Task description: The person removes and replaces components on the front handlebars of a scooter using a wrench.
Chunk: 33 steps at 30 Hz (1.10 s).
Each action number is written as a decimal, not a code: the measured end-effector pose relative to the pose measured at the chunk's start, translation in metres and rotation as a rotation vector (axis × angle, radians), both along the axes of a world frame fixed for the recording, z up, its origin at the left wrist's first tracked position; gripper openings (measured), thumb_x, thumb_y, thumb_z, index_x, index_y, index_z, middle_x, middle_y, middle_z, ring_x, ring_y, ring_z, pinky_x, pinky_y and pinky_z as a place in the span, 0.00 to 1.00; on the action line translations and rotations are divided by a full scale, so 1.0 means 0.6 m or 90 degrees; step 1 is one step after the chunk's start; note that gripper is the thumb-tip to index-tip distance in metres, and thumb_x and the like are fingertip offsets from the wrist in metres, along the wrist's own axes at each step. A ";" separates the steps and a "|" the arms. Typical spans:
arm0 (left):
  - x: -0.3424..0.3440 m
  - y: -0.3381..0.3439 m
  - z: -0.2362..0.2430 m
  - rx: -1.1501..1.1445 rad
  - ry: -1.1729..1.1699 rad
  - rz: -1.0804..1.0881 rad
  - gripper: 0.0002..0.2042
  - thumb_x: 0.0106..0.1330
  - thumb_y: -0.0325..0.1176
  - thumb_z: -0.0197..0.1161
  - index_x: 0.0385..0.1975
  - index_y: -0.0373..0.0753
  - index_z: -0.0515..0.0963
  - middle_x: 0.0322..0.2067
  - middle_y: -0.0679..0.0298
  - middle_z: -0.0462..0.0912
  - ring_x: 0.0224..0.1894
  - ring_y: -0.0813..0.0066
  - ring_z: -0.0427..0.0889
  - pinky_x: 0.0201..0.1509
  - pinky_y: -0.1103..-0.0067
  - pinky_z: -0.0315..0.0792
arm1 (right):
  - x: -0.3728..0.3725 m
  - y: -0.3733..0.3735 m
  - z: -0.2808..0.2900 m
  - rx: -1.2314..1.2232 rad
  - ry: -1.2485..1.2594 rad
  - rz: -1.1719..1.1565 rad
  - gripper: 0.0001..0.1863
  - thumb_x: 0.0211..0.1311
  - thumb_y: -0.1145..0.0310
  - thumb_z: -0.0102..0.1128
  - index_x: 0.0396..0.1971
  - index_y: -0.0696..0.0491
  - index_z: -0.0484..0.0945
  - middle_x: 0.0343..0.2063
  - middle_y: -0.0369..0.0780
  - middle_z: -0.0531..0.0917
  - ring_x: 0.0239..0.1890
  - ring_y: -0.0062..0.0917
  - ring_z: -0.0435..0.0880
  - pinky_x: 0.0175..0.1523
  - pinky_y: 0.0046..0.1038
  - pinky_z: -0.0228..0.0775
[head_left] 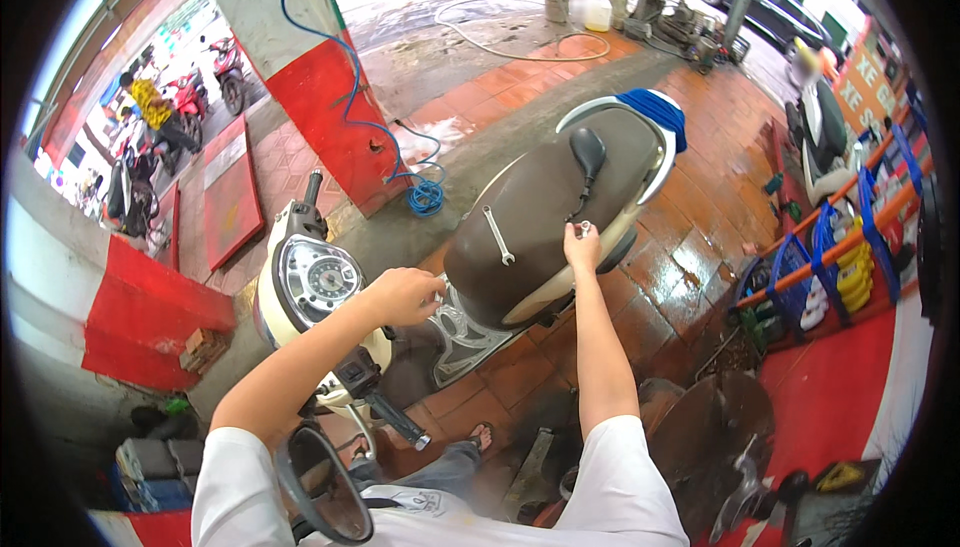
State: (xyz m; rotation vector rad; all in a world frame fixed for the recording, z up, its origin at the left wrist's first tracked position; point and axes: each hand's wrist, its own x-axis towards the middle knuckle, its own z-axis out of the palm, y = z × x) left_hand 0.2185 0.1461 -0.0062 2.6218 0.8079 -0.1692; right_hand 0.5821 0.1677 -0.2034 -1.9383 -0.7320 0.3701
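Observation:
A cream scooter [375,347] stands across in front of me, its front to the left. On its brown seat [530,202] lie an open-ended wrench [498,237] and a loose black rear-view mirror [588,152], its stem pointing toward me. My right hand [582,249] is at the near edge of the seat beside that stem. Its fingers are closed, with a small shiny bit at the tips that I cannot make out. My left hand [405,297] hovers between the dashboard [325,272] and the seat, fingers curled in; what they hold, if anything, is hidden.
Another mirror [325,487] sticks up by the near handlebar grip [395,419]. A blue cloth [655,119] covers the tail. A red-and-white pillar [320,97] with a coiled blue hose [425,197] stands beyond. At right is an orange rack [830,247]; a brown round surface [710,427] lies nearer.

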 end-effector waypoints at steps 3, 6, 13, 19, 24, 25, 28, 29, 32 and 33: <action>-0.022 0.018 -0.033 0.008 0.017 0.016 0.09 0.60 0.35 0.60 0.37 0.41 0.81 0.32 0.60 0.83 0.38 0.57 0.83 0.41 0.64 0.77 | 0.042 0.053 -0.023 -0.052 0.000 -0.028 0.24 0.58 0.56 0.65 0.47 0.57 0.74 0.41 0.50 0.84 0.46 0.45 0.83 0.53 0.42 0.72; -0.049 0.021 -0.073 -0.001 0.006 0.068 0.09 0.60 0.34 0.59 0.38 0.41 0.82 0.31 0.59 0.84 0.36 0.59 0.84 0.41 0.65 0.77 | 0.054 0.082 -0.041 -0.106 -0.035 -0.030 0.26 0.59 0.56 0.65 0.50 0.57 0.72 0.44 0.52 0.83 0.49 0.47 0.82 0.55 0.42 0.71; -0.071 0.038 -0.080 -0.062 -0.095 0.178 0.08 0.57 0.30 0.61 0.35 0.38 0.82 0.27 0.58 0.84 0.29 0.64 0.85 0.34 0.71 0.77 | 0.057 0.142 -0.111 -0.205 -0.095 -0.001 0.24 0.58 0.55 0.66 0.47 0.58 0.76 0.43 0.53 0.84 0.48 0.49 0.82 0.54 0.44 0.72; -0.064 0.059 -0.094 -0.073 -0.166 0.178 0.08 0.55 0.30 0.63 0.34 0.36 0.82 0.26 0.58 0.84 0.28 0.64 0.85 0.34 0.72 0.78 | 0.059 0.173 -0.135 -0.026 0.362 0.095 0.09 0.61 0.65 0.60 0.36 0.55 0.76 0.23 0.39 0.80 0.17 0.24 0.74 0.24 0.27 0.65; -0.080 0.058 -0.108 -0.053 -0.188 0.192 0.08 0.57 0.32 0.64 0.33 0.37 0.83 0.25 0.58 0.84 0.29 0.64 0.85 0.36 0.73 0.78 | -0.020 0.097 -0.013 0.206 0.673 0.196 0.05 0.65 0.69 0.58 0.30 0.48 0.72 0.17 0.29 0.70 0.12 0.10 0.59 0.16 0.18 0.45; -0.082 0.057 -0.111 -0.060 -0.202 0.201 0.08 0.57 0.32 0.64 0.33 0.37 0.83 0.26 0.58 0.85 0.29 0.65 0.85 0.36 0.73 0.78 | -0.029 0.082 0.010 0.225 0.682 0.226 0.05 0.65 0.69 0.58 0.30 0.49 0.72 0.17 0.29 0.70 0.12 0.10 0.59 0.16 0.19 0.45; -0.092 0.052 -0.112 -0.079 -0.240 0.224 0.09 0.59 0.35 0.65 0.35 0.37 0.84 0.28 0.57 0.85 0.30 0.67 0.86 0.37 0.74 0.78 | -0.067 0.031 0.083 0.183 0.656 0.288 0.06 0.64 0.69 0.60 0.28 0.48 0.72 0.16 0.29 0.68 0.12 0.10 0.58 0.16 0.19 0.43; -0.094 0.050 -0.111 -0.085 -0.252 0.231 0.11 0.61 0.37 0.64 0.35 0.37 0.84 0.28 0.57 0.85 0.31 0.68 0.86 0.38 0.74 0.78 | -0.084 0.011 0.107 0.157 0.652 0.314 0.07 0.64 0.69 0.60 0.28 0.48 0.72 0.15 0.29 0.68 0.12 0.10 0.58 0.16 0.19 0.43; -0.069 0.052 -0.070 -0.162 -0.216 0.268 0.16 0.67 0.45 0.59 0.37 0.37 0.84 0.29 0.56 0.86 0.33 0.68 0.86 0.42 0.73 0.78 | -0.138 -0.057 0.195 0.114 0.601 0.332 0.07 0.63 0.70 0.61 0.28 0.48 0.72 0.15 0.28 0.67 0.12 0.10 0.58 0.16 0.18 0.44; -0.056 0.050 -0.056 -0.196 -0.194 0.285 0.18 0.70 0.48 0.57 0.38 0.38 0.84 0.29 0.56 0.86 0.33 0.68 0.86 0.43 0.73 0.78 | -0.152 -0.081 0.224 0.108 0.581 0.347 0.06 0.63 0.70 0.61 0.28 0.49 0.72 0.15 0.28 0.67 0.12 0.10 0.59 0.16 0.18 0.44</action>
